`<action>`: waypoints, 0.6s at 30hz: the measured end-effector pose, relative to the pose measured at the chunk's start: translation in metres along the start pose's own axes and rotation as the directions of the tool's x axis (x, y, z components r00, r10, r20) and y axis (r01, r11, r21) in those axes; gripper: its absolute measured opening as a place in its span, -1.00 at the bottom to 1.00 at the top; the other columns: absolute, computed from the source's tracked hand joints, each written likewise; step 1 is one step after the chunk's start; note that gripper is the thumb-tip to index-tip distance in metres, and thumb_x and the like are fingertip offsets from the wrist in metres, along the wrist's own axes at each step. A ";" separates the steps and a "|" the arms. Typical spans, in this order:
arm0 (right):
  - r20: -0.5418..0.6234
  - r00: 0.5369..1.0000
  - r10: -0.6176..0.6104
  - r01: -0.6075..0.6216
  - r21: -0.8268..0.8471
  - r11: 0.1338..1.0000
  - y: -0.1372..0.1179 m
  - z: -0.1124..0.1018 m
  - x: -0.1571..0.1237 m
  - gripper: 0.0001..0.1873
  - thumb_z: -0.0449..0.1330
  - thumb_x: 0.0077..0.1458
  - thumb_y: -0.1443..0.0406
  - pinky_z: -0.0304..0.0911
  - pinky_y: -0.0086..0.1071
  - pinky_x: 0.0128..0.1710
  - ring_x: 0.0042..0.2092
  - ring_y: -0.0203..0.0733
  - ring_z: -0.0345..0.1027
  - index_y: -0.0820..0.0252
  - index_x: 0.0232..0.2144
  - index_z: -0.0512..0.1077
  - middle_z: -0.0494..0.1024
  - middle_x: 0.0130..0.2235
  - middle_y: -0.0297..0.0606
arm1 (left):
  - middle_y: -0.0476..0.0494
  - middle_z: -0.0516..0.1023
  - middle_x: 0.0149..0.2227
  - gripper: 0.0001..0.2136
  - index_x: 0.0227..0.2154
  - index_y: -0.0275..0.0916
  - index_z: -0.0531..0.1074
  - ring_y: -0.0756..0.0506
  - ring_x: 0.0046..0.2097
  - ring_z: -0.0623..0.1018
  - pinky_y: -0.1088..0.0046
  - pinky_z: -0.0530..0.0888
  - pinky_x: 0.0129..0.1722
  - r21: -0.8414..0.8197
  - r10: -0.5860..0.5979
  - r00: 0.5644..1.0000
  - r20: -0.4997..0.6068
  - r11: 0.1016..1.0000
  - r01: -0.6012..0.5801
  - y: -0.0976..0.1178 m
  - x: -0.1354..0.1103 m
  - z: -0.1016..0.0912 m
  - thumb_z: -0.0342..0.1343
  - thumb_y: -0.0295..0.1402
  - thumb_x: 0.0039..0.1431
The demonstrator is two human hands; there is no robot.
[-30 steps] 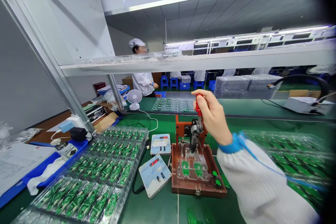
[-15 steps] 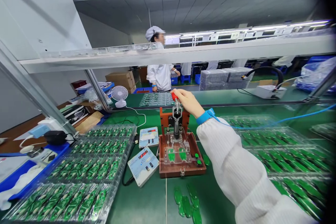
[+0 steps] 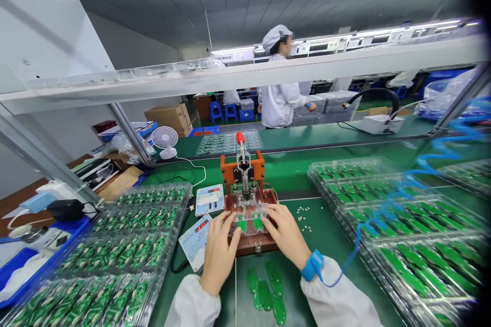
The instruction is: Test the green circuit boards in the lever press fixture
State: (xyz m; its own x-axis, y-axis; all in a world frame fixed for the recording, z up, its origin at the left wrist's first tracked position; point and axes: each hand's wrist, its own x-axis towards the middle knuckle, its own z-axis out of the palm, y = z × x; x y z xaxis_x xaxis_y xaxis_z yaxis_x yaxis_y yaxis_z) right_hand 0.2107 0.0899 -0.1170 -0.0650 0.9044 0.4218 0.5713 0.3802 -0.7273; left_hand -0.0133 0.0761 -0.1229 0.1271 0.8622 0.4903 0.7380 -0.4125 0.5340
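A clear plastic plate [image 3: 250,230] lies across the front of the reddish-brown test fixture [image 3: 245,250], with two green circuit boards [image 3: 258,223] on it. My left hand [image 3: 219,248] is at the plate's left end, thumb in front and fingers behind. At the right end, my right hand [image 3: 287,232] has its thumb and fingers closed about the edge; a blue wrist strap [image 3: 313,264] is on that wrist. Above the boards stands the fixture's toggle clamp [image 3: 244,173] with its red knob [image 3: 240,137] up. Several loose green boards [image 3: 264,294] lie in front.
Trays of boards stand at left [image 3: 126,245] and right [image 3: 387,219]. Two meter boxes [image 3: 195,240] with red digits sit left of the fixture. Small white bits [image 3: 305,217] lie to its right. A coiled blue cord [image 3: 402,189] hangs at right. Beyond the bench stands a co-worker [image 3: 280,102].
My right hand has let go of the red knob and come down to the plate's right end. My left hand has come into view at the left end. The co-worker appears farther right.
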 end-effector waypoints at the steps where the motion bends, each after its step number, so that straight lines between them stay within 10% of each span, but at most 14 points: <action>1: 0.010 1.000 0.003 -0.003 -0.003 1.000 -0.002 0.005 0.000 -0.77 0.13 0.28 0.25 0.22 0.06 0.14 0.10 0.10 0.30 0.08 -0.10 0.54 0.55 0.01 -0.10 | -0.27 0.43 0.16 -0.70 0.12 -0.16 0.43 -0.27 0.20 0.40 -0.02 0.40 0.20 0.019 0.009 1.000 0.009 1.000 -0.009 -0.004 0.006 0.003 -0.01 -0.27 0.41; 7: 0.077 0.996 0.038 -0.046 0.105 0.993 -0.011 0.003 0.011 -0.83 0.16 0.20 0.30 0.13 0.08 0.22 0.18 0.11 0.25 0.11 -0.16 0.50 0.52 0.05 -0.11 | -0.26 0.44 0.15 -0.76 -0.02 -0.17 0.50 -0.29 0.23 0.36 -0.06 0.33 0.24 -0.025 0.018 1.000 0.011 1.000 -0.017 0.000 0.016 0.017 0.00 -0.28 0.39; 13: 0.214 0.964 0.159 -0.227 0.343 0.912 -0.019 -0.004 -0.002 -0.81 0.14 0.21 0.20 0.39 -0.30 -0.22 -0.30 -0.19 0.45 0.12 -0.16 0.41 0.55 -0.27 -0.28 | -0.24 0.60 -0.13 -0.67 -0.10 -0.19 0.54 -0.27 -0.02 0.53 0.00 0.44 0.08 -0.155 -0.178 0.981 -0.081 0.974 0.164 0.000 -0.005 0.010 0.02 -0.08 0.36; 18: 0.263 0.939 0.220 -0.313 0.396 0.863 -0.032 0.003 -0.033 -0.77 0.18 0.12 0.16 0.34 -0.38 -0.34 -0.36 -0.24 0.44 0.14 -0.22 0.50 0.54 -0.41 -0.34 | -0.17 0.66 -0.20 -0.66 -0.13 -0.17 0.57 -0.30 -0.07 0.60 0.05 0.50 0.03 -0.105 -0.074 0.994 -0.081 0.992 0.065 0.007 -0.035 0.017 0.12 -0.02 0.28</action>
State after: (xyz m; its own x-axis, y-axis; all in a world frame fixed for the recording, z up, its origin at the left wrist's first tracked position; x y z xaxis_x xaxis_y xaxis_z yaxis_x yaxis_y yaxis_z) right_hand 0.1918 0.0485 -0.1096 -0.1510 0.9841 0.0938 0.1890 0.1219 -0.9744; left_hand -0.0010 0.0475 -0.1481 0.0180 0.8637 0.5038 0.6709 -0.3840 0.6344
